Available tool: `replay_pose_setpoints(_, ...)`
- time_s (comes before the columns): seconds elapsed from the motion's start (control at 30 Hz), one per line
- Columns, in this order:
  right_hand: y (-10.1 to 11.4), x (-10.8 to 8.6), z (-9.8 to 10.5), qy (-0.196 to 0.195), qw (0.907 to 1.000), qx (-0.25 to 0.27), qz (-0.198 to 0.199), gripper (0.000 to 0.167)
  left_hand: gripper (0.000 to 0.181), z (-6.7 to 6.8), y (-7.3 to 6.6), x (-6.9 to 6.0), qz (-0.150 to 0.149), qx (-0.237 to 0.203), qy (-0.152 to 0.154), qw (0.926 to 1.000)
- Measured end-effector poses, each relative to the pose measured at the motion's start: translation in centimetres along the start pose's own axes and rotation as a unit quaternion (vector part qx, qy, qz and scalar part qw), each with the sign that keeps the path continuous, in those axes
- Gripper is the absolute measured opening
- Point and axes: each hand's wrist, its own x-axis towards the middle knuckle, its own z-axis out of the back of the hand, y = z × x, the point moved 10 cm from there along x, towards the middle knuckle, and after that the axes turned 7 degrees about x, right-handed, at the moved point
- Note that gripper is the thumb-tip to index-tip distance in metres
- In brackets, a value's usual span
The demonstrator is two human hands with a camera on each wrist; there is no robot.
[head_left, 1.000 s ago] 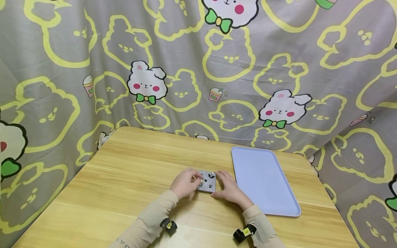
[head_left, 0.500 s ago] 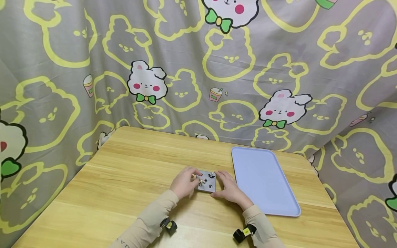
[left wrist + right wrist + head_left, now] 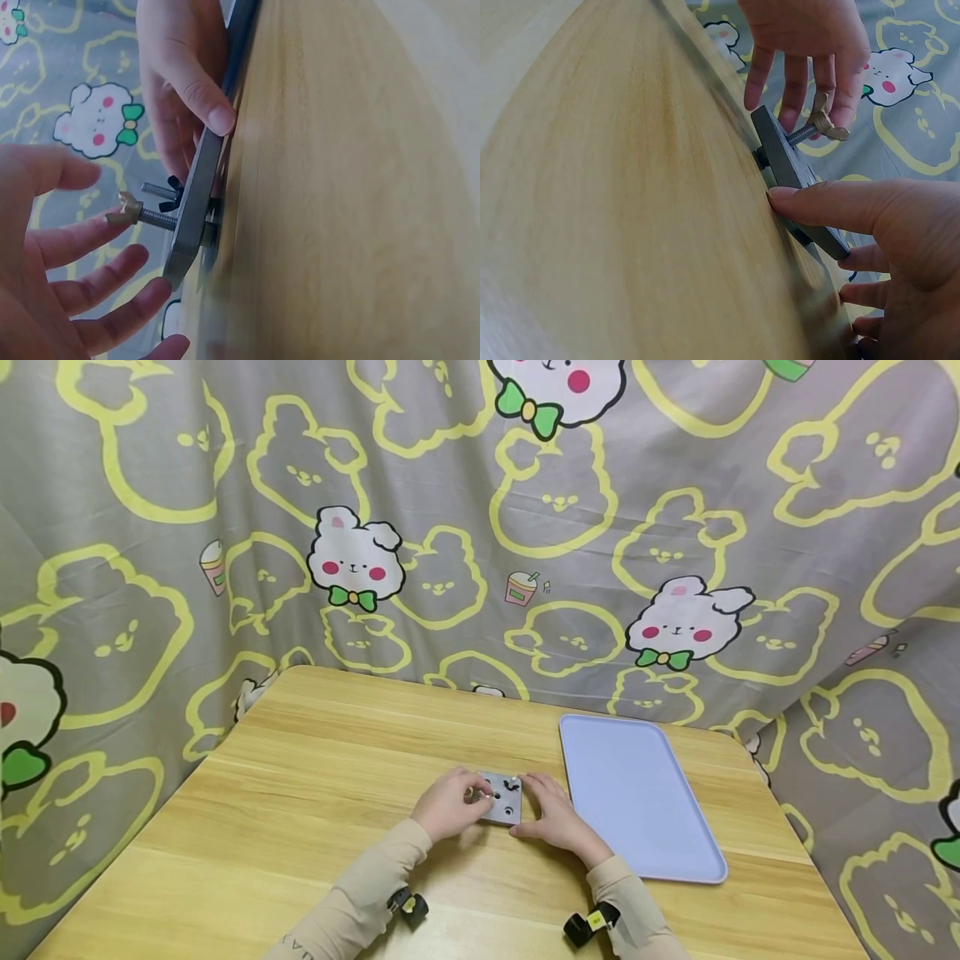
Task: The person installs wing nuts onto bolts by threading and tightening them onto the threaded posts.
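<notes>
A small grey metal plate (image 3: 513, 802) with holes lies slightly raised over the wooden table. A threaded bolt (image 3: 156, 219) stands up from it, bearing a brass-coloured wing nut (image 3: 128, 209). On a second bolt sits a black wing nut (image 3: 172, 194). My left hand (image 3: 447, 804) has its index fingertip against the brass wing nut; the thumb is apart from it and the other fingers are spread, one near the plate's edge. My right hand (image 3: 553, 818) holds the plate's right end, its thumb (image 3: 817, 204) along the near edge and fingers at the far side.
A pale lilac tray (image 3: 637, 793) lies on the wooden table (image 3: 300, 777), right of the plate. A patterned grey curtain (image 3: 450, 485) hangs behind and beside the table. Each sleeve carries a black wrist camera (image 3: 408, 906).
My left fingers drew back from the brass wing nut half a second ago, showing it in the head view, and now reach over it again. The right hand and plate stay put.
</notes>
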Motion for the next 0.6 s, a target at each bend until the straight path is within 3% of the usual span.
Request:
replay_pose_setpoints(0.2, 0.1, 0.1, 0.0, -0.001, 1.0, 0.002, 0.0, 0.091, 0.018, 0.0, 0.4, 0.0, 0.009, 0.002, 0.0, 1.0)
replay_pose_setpoints(0.5, 0.4, -0.1, 0.1, -0.003, 0.9999, -0.005, 0.009, 0.09, 0.007, 1.0, 0.8, 0.0, 0.027, -0.009, -0.052, 0.9983)
replay_pose_setpoints(0.6, 0.4, -0.1, 0.1, -0.005, 0.9999, -0.005, 0.009, 0.09, 0.004, 1.0, 0.8, 0.0, 0.031, -0.005, -0.053, 0.9981)
